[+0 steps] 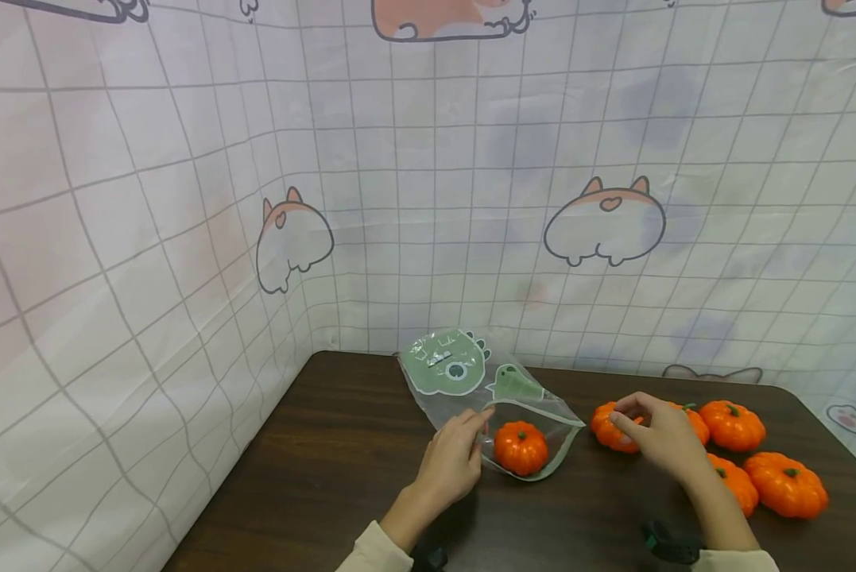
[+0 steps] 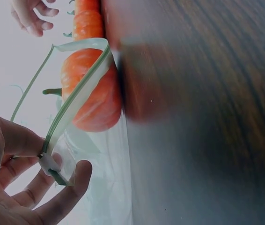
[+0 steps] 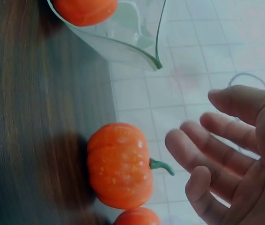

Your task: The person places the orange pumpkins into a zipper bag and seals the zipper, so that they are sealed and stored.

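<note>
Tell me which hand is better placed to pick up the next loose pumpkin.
Probably the right hand: it is empty, close to the nearest loose pumpkin. The left hand is holding the edge of the open bag, on the side away from the loose pumpkins.

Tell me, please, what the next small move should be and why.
I would probably lower the right hand to the loose pumpkin nearest the clear bag and grasp it. That hand hovers open near it without touching, while the left hand holds the bag at its open mouth, where the bagged pumpkin sits.
</note>
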`<state>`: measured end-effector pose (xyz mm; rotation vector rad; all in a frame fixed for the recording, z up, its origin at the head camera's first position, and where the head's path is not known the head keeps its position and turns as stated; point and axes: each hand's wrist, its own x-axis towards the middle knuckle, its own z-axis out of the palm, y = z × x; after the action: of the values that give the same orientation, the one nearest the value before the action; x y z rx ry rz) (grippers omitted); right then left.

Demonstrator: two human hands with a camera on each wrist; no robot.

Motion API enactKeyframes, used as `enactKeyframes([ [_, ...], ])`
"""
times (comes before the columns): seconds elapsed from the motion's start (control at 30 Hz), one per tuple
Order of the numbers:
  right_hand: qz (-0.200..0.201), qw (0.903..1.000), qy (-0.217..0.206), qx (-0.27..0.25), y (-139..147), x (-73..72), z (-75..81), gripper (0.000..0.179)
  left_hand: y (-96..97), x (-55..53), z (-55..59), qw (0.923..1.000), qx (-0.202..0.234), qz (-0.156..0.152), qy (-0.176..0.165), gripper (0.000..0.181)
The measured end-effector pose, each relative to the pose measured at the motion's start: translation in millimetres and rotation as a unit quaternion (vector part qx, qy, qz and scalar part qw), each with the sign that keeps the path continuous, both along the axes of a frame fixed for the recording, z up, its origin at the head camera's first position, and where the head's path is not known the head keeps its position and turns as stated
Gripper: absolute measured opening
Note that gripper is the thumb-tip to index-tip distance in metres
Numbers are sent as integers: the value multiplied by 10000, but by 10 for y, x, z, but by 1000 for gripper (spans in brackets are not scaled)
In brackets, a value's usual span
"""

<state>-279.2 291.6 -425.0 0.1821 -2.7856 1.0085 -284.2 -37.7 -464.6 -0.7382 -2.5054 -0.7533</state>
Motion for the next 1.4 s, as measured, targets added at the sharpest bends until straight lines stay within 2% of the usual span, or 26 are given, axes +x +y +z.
enactKeyframes([
  [0.17,-252,9996,26,100,66,7,3,49,-6,-7,-6,10000,8,-60,-28,53],
  [0.4,-321,9994,143,77,123,-19,-40,54,-11,-18,2,9999,-39,-167,-7,52],
  [0.6,-354,9993,47,-118,143,-44,-86,60,-20,-27,3,9996,-106,-234,96,53],
  [0.8,-301,9995,39,-107,152,-66,-148,68,-20,-33,13,9995,-111,-291,23,55],
  [1.1,-201,9993,3,315,169,-165,-329,76,-18,-15,31,9994,-75,-325,-104,54],
  [1.4,-164,9996,82,236,143,-159,-356,73,-21,-22,28,9995,-19,-320,-63,56],
])
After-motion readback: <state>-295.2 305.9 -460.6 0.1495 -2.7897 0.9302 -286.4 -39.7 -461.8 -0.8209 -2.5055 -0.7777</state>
